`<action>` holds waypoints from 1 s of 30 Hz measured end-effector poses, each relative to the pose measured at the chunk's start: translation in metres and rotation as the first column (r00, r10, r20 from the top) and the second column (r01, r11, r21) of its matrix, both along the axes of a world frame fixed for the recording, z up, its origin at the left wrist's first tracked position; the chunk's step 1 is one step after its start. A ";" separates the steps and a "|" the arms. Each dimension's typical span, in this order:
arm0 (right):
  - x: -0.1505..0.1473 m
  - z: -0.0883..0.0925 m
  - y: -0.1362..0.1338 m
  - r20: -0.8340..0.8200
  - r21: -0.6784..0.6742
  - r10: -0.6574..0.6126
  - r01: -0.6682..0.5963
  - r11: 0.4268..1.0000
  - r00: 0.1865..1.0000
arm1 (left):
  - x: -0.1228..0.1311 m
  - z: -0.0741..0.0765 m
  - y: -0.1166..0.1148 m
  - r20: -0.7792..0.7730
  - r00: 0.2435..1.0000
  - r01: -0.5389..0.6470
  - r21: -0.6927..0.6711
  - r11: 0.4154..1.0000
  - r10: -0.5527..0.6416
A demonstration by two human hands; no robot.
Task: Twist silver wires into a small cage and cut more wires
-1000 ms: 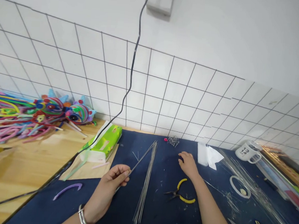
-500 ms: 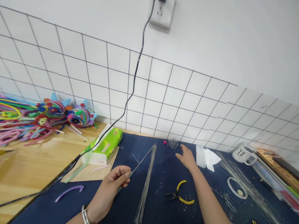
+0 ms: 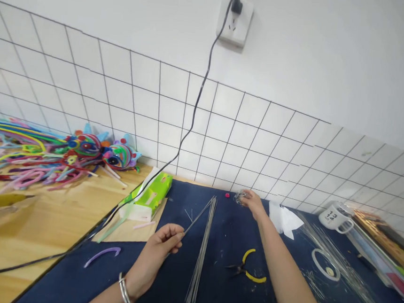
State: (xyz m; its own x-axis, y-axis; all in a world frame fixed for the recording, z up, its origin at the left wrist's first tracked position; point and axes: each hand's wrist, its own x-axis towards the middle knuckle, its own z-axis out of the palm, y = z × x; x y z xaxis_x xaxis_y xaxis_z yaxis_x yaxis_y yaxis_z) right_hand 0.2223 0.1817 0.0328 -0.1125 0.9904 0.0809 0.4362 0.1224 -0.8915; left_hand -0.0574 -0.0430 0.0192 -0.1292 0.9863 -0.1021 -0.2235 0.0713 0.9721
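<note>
Wires [image 3: 196, 219] pinched in left hand [image 3: 164, 245], right hand [image 3: 253, 203] outstretched, touching metal tangle [image 3: 240, 197]

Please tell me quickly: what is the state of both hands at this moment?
Left hand: closed, holding thin wire.
Right hand: fingers at the small metal heap; whether they grip it cannot be told.

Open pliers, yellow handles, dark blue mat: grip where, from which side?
I'd take the pliers by both curved yellow handles, right hand coming from the right, palm down: the handles splay rightward, while the dark jaws point left, toward the straight silver wire bundle.
</note>
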 end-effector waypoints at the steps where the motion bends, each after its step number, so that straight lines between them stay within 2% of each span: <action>1: 0.006 -0.001 -0.004 -0.072 -0.026 0.042 -0.044 0.999 0.996 | 0.000 -0.001 0.000 -0.002 1.000 0.000 -0.004 1.000 0.000; 5: 0.025 0.000 -0.024 -0.212 -0.064 0.168 -0.185 0.981 0.963 | 0.000 -0.002 0.001 0.001 1.000 -0.004 -0.017 1.000 0.004; 9: 0.037 0.006 -0.033 -0.283 -0.032 0.194 -0.211 0.977 0.939 | -0.001 0.001 0.001 0.007 0.999 -0.032 -0.006 0.999 0.032; 12: 0.045 0.008 -0.031 -0.276 0.014 0.130 -0.131 0.991 0.952 | -0.003 0.002 0.001 0.011 0.998 -0.059 0.010 0.998 0.059; 17: 0.057 0.005 -0.028 -0.172 0.061 -0.107 0.119 0.991 0.979 | -0.005 0.000 0.003 -0.012 0.998 -0.067 0.047 0.997 0.068; 19: 0.055 0.007 -0.033 -0.132 0.103 -0.185 0.199 0.975 0.974 | -0.007 -0.001 0.005 -0.039 0.996 -0.073 0.077 0.994 0.076; 21: 0.043 0.011 -0.045 -0.087 0.151 -0.199 0.211 0.966 0.976 | -0.012 -0.001 0.007 -0.082 0.993 -0.079 0.109 0.991 0.088; 23: 0.022 0.015 -0.065 -0.028 0.191 -0.133 0.136 0.972 0.991 | -0.018 -0.002 0.010 -0.168 0.982 -0.066 0.126 0.990 0.087; 25: -0.006 0.017 -0.094 0.054 0.206 0.004 -0.015 0.978 0.999 | -0.025 -0.003 0.014 -0.330 0.942 -0.018 0.145 0.989 0.066; 26: -0.022 0.017 -0.110 0.100 0.206 0.085 -0.104 0.973 0.991 | -0.029 -0.004 0.015 -0.435 0.899 0.016 0.159 0.987 0.056; 28: -0.052 0.017 -0.147 0.174 0.219 0.205 -0.241 0.945 0.963 | -0.033 -0.006 0.017 -0.642 0.765 0.092 0.182 0.979 0.047; 29: -0.065 0.017 -0.165 0.228 0.235 0.265 -0.317 0.919 0.937 | -0.034 -0.007 0.017 -0.725 0.687 0.123 0.180 0.976 0.047; 30: -0.077 0.016 -0.182 0.384 0.295 0.302 -0.425 0.856 0.873 | -0.034 -0.008 0.017 -0.791 0.611 0.145 0.166 0.975 0.044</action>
State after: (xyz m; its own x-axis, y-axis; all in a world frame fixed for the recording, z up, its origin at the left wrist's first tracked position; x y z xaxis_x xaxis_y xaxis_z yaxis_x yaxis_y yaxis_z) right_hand 0.1454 -0.0003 0.0491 -0.5388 0.7793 0.3200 0.5419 0.6114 -0.5766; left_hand -0.0914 -0.0262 0.0111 -0.0153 0.9784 0.2059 0.6307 -0.1503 0.7613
